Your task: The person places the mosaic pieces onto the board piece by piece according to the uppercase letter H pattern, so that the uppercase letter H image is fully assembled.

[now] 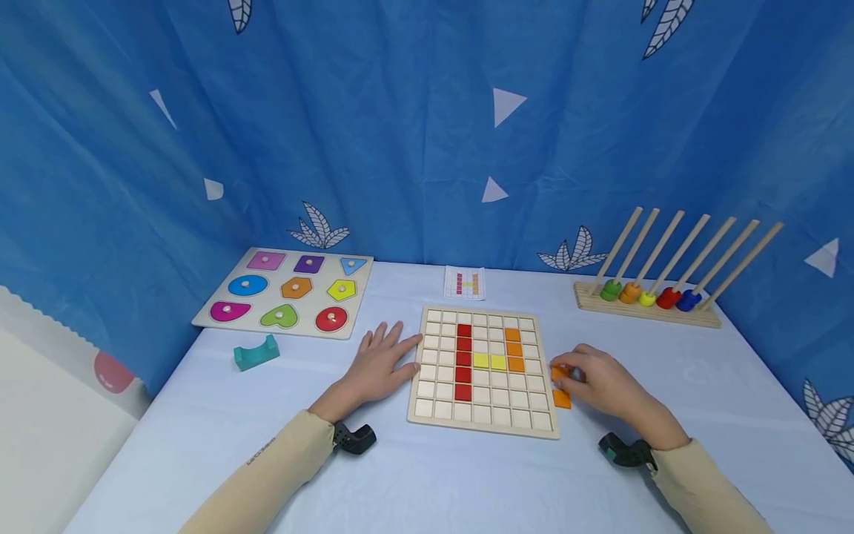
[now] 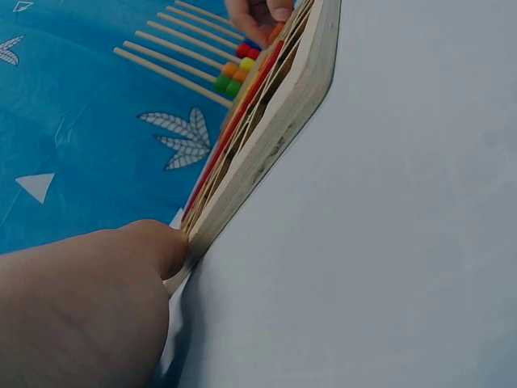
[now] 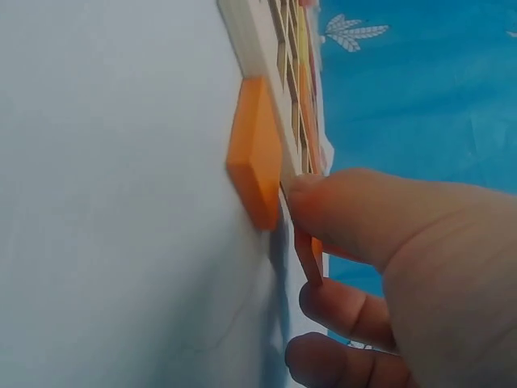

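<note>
A square wooden grid board (image 1: 443, 409) lies on the table, with a column of several red tiles (image 1: 463, 357), two yellow tiles (image 1: 490, 361) in a row and three orange tiles (image 1: 514, 348) set in its cells. My left hand (image 1: 380, 367) rests beside the board's left edge, fingers spread, thumb touching the edge. At the right edge, my right hand (image 1: 597, 380) pinches an orange tile (image 3: 309, 252) between thumb and fingers. Another loose orange tile (image 3: 257, 153) lies against the board's side, nearer my body.
A printed pattern card (image 1: 465, 283) lies behind the board. Back left is a shape puzzle (image 1: 313, 297) with a teal curved block (image 1: 256, 353) in front. A peg stand (image 1: 647, 308) with coloured rings stands back right, before a blue curtain (image 1: 400, 148).
</note>
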Action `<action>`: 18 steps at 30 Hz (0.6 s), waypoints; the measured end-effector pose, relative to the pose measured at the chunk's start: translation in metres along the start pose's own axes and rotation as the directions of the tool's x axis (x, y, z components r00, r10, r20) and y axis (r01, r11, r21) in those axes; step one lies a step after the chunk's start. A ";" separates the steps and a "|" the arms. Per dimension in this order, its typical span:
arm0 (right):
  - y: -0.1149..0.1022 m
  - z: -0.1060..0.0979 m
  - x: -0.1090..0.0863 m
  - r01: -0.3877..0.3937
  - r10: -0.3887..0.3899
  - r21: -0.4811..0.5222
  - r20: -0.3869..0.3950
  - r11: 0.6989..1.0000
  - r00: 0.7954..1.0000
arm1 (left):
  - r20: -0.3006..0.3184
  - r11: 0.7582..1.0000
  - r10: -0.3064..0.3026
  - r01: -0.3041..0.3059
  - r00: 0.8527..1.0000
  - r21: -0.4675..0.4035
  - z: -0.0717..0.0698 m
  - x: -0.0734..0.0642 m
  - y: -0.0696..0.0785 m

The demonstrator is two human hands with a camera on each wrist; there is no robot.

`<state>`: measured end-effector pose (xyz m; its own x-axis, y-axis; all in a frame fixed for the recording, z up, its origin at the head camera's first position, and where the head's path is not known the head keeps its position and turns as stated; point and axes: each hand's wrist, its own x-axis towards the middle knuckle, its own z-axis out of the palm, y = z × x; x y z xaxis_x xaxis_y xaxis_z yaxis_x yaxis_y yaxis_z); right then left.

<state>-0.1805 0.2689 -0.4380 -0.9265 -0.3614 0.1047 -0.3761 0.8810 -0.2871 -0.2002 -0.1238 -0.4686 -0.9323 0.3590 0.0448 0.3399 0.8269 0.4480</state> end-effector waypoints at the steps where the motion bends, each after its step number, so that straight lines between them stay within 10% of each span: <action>1: -0.001 0.000 0.001 0.003 -0.003 0.002 0.003 1.000 1.000 | -0.001 1.000 -0.001 0.001 1.000 0.002 0.000 0.000 0.000; 18: -0.029 -0.003 0.014 0.075 -0.079 0.055 0.070 0.996 0.994 | 0.002 1.000 -0.002 0.002 1.000 -0.001 0.000 0.000 -0.001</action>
<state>-0.1831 0.2393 -0.4252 -0.8909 -0.4502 0.0605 -0.4435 0.8332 -0.3302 -0.2004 -0.1243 -0.4693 -0.9328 0.3580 0.0416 0.3375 0.8273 0.4491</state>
